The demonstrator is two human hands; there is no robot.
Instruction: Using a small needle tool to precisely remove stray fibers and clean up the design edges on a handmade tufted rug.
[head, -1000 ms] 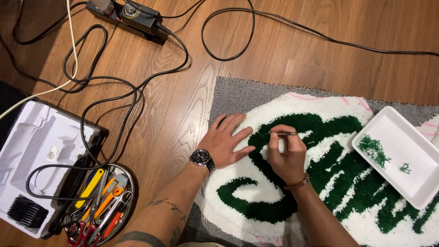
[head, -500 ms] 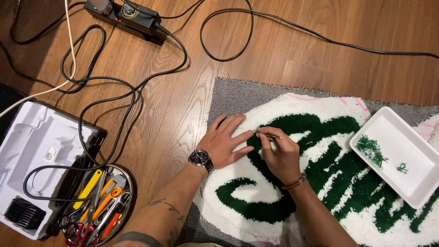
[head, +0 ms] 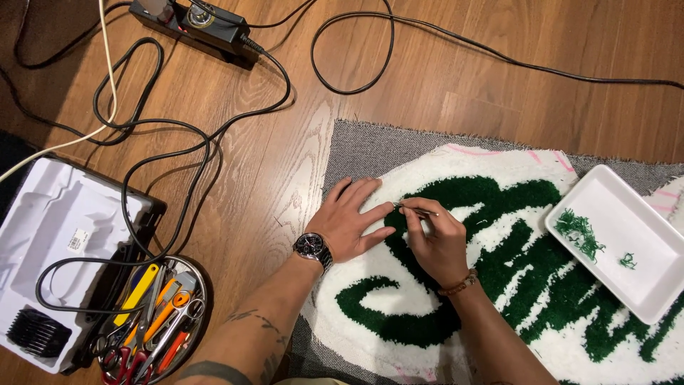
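Right hand (head: 436, 239) pinches thin metal tweezers (head: 415, 209), tips down on the green-and-white tufted rug (head: 499, 285). Left hand (head: 350, 219) lies flat, fingers spread, pressing the rug beside them. Farther right: white tray (head: 645, 281) with green yarn clippings (head: 578, 232).

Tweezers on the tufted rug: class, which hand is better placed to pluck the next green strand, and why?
The right hand. It holds the tweezers, tips at the green pile of the rug. The left hand lies flat, pressing the rug down beside them.
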